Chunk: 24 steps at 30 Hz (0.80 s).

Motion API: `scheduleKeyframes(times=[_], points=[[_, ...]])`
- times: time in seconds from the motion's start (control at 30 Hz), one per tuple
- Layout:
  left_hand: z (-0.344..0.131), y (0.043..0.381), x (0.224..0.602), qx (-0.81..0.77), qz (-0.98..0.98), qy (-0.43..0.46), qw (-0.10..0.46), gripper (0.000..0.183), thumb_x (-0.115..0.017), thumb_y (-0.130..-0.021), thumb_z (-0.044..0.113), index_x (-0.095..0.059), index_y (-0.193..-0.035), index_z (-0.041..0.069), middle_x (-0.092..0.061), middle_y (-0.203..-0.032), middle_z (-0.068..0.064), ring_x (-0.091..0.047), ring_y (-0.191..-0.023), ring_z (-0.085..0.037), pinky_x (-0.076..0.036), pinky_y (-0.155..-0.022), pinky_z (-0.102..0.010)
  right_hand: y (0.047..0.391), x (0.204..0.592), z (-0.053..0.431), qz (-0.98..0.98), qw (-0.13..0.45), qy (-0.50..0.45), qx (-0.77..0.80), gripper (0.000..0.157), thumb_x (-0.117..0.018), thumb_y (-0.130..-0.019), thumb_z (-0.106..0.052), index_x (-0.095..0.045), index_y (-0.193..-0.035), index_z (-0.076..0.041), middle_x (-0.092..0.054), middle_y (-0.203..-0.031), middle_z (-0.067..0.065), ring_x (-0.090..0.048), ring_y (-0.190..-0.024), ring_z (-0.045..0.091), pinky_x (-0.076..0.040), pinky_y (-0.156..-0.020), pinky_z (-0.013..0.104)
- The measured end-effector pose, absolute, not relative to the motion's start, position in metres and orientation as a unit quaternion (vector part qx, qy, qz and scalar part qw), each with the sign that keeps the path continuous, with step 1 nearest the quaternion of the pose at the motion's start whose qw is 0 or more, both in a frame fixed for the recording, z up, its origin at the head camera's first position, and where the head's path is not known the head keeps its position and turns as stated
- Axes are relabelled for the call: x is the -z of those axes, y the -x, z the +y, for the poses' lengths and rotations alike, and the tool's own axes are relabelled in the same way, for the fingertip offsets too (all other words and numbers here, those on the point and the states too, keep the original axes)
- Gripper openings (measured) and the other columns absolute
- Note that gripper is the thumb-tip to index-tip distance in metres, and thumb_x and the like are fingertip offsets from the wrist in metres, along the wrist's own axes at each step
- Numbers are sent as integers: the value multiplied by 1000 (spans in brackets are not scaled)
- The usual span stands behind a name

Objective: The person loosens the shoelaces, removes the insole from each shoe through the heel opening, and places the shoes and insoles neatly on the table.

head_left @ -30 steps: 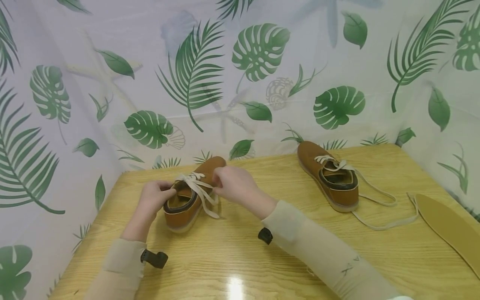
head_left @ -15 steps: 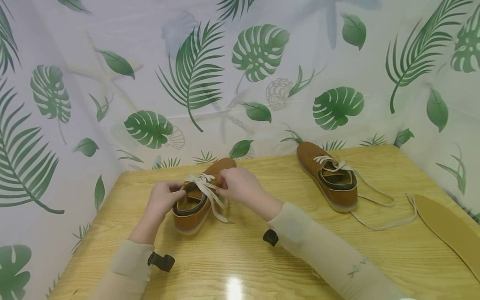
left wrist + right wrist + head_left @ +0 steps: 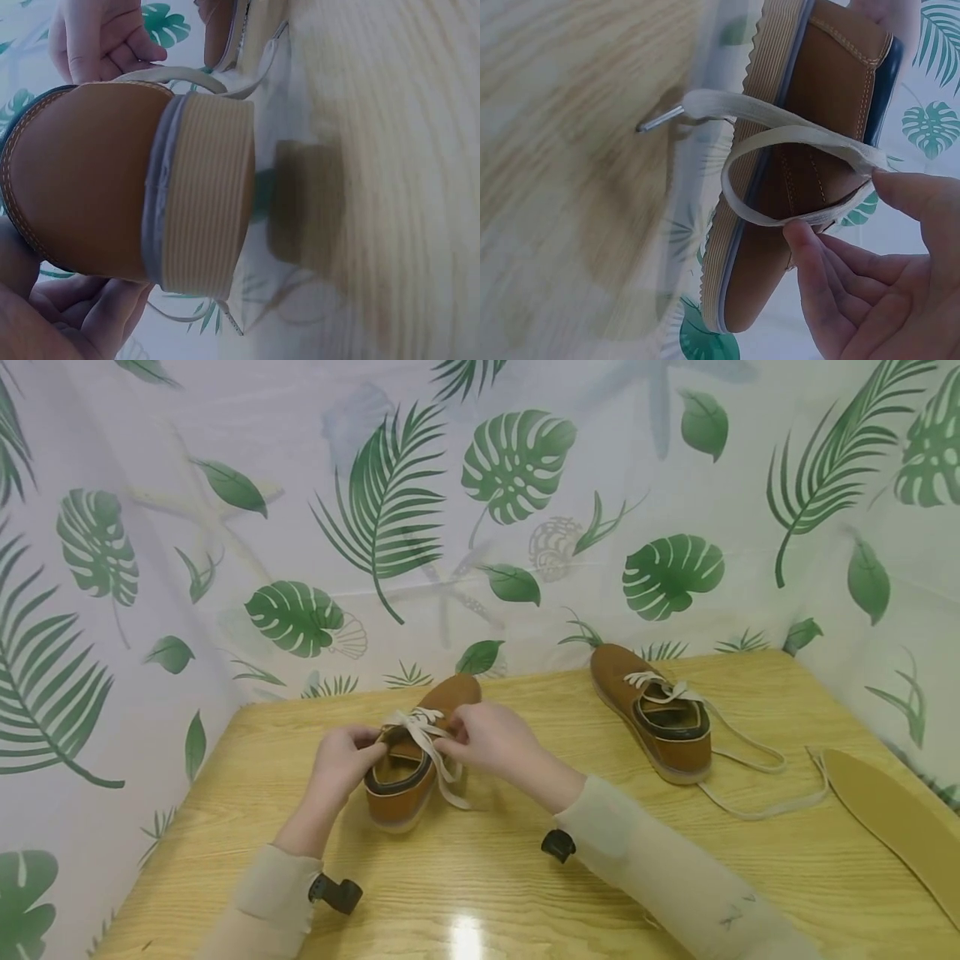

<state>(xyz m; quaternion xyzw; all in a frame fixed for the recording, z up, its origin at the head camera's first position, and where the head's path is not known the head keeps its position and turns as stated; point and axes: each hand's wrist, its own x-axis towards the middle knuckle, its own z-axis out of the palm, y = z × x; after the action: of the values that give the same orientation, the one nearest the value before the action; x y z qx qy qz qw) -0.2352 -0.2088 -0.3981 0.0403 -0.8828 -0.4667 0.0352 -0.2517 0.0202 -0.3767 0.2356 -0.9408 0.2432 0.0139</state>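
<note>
A brown leather lace-up shoe (image 3: 397, 810) stands on the table with its toe pointing away and its heel toward me. Its off-white shoelace (image 3: 780, 135) forms a bow over the tongue, and a tipped end hangs down the right side. My right hand (image 3: 498, 742) pinches a loop of that lace between thumb and index finger. At the left of the shoe opening is my left hand (image 3: 341, 764), thumb and fingers pinched together at the lace; the exact spot they hold is hidden. The left wrist view shows the shoe's heel and ribbed sole (image 3: 206, 195).
A matching brown shoe (image 3: 686, 758) stands to the right, its long lace trailing over the wooden table (image 3: 600, 893). A flat tan piece (image 3: 892, 814) lies at the right edge. A leaf-printed sheet (image 3: 450, 527) rises behind the table.
The shoe and both hands have shifted together to the right across the table. The hands keep their places on the lace, and the other shoe stays put.
</note>
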Motion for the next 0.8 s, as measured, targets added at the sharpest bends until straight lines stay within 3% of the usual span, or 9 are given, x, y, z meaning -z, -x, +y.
scheduleKeyframes(times=[0.1, 0.2, 0.33, 0.47, 0.67, 0.8], points=[[-204, 233, 400, 473, -880, -36, 39, 28, -67, -92, 2, -75, -115, -12, -77, -112, -29, -72, -100, -29, -57, -77, -18, 249, 377, 23, -944, 7, -225, -242, 39, -73, -100, -48, -77, -108, -10, -77, -89, 1, -70, -80, 17, -60, -72, 32], [-199, 232, 402, 477, -877, -34, 40, 28, -67, -92, 3, -75, -114, -12, -77, -110, -28, -71, -98, -27, -55, -75, -15, 245, 378, 25, -946, 7, -218, -242, 39, -72, -100, -51, -75, -94, -12, -67, -72, -3, -60, -66, 14, -48, -58, 27], [-191, 228, 403, 475, -878, -29, 48, 28, -69, -92, 3, -75, -114, -12, -77, -108, -29, -73, -99, -31, -61, -78, -22, 237, 379, 28, -947, 18, -213, -241, 42, -74, -97, -52, -66, -81, -14, -53, -61, -6, -46, -56, 12, -32, -50, 24], [-184, 226, 405, 478, -876, -29, 52, 29, -69, -92, 5, -75, -115, -12, -77, -108, -28, -75, -100, -34, -65, -83, -28, 231, 381, 30, -950, 35, -200, -236, 44, -77, -95, -53, -62, -78, -15, -51, -61, -5, -45, -56, 12, -31, -49, 24], [-174, 223, 409, 496, -866, -23, 60, 29, -69, -90, 3, -75, -114, -13, -77, -105, -27, -75, -97, -32, -65, -83, -28, 225, 383, 35, -952, 46, -179, -244, 48, -82, -89, -55, -58, -75, -17, -53, -62, -6, -46, -56, 12, -33, -49, 24], [-168, 219, 413, 499, -864, -14, 61, 28, -71, -89, 3, -75, -112, -12, -77, -101, -24, -73, -89, -24, -64, -78, -24, 222, 383, 38, -950, 38, -167, -260, 46, -86, -86, -54, -61, -78, -16, -50, -61, -6, -45, -56, 11, -32, -50, 24]])
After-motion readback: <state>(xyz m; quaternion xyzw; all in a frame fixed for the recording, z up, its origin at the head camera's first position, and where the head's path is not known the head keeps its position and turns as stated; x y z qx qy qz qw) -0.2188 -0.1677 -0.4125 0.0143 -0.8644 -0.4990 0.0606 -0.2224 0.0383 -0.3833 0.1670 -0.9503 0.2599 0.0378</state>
